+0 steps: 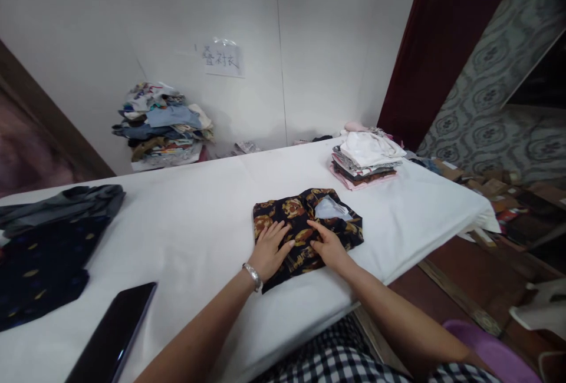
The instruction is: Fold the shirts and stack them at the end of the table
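Observation:
A folded black shirt with an orange-brown print (305, 218) lies on the white-covered table (198, 218), its pale collar lining showing at the top right. My left hand (269, 249) lies flat on the shirt's left part, fingers spread, a silver bracelet on the wrist. My right hand (327, 244) presses flat on the shirt's middle, fingers pointing left and up. Neither hand grips the cloth.
A stack of folded clothes (365, 159) sits at the table's far right. Dark garments (48, 241) lie at the left edge. A black phone (115, 330) rests near the front left. A heap of clothes (161, 124) stands against the wall. Cardboard clutter lies on the floor right.

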The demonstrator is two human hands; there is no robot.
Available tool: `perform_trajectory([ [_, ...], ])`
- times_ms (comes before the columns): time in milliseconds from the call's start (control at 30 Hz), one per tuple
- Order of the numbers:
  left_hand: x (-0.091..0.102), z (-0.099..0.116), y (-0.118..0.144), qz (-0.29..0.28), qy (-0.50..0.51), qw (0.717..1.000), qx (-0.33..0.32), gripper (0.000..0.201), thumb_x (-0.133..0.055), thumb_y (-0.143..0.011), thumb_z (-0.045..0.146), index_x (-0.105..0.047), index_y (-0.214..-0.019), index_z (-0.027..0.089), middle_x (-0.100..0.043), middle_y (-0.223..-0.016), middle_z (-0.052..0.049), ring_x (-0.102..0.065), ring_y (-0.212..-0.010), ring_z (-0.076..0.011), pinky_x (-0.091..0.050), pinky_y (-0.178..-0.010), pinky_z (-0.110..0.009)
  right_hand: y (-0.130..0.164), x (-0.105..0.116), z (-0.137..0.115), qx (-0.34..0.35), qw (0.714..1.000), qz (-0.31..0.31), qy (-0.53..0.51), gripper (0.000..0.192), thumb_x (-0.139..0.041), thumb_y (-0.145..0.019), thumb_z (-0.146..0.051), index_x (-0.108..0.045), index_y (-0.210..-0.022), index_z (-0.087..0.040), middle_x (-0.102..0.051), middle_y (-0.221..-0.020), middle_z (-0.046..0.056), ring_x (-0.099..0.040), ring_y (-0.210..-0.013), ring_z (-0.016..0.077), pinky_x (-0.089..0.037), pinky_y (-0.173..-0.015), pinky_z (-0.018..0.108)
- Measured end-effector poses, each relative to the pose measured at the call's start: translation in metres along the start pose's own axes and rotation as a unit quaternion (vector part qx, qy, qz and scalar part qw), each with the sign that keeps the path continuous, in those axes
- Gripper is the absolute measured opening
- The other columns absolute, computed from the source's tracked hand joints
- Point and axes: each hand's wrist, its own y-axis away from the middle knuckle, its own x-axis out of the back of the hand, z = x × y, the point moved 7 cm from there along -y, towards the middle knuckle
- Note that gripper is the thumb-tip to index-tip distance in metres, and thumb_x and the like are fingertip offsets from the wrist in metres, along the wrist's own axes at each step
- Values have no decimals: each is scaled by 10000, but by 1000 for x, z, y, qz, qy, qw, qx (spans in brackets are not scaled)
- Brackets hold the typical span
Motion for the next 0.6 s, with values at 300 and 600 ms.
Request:
perform_trajectory([
  [300,0,12,-5,-7,-45,998,-31,576,-345,-908,523,-452,-1355,176,-394,-1463,-100,-294,-1381,-248,-211,-1138,-499,8,7,3,-10,999,10,-42,535,-574,-689,-191,-575,-1223,-227,-640,-1193,30,-586,-1107,204,-419,-1013,396],
  [600,-4,14,-12,-4,-40,998,-44,538,-356,-899,532,-536,-1275,193,-489,-1397,-93,-383,-1330,-258,-252,-1112,-502,29,20,-3,-60,997,44,7,547,-612,-720,-243,-525,-1260,-248,-616,-1188,48,-647,-886,182,-558,-689,309],
])
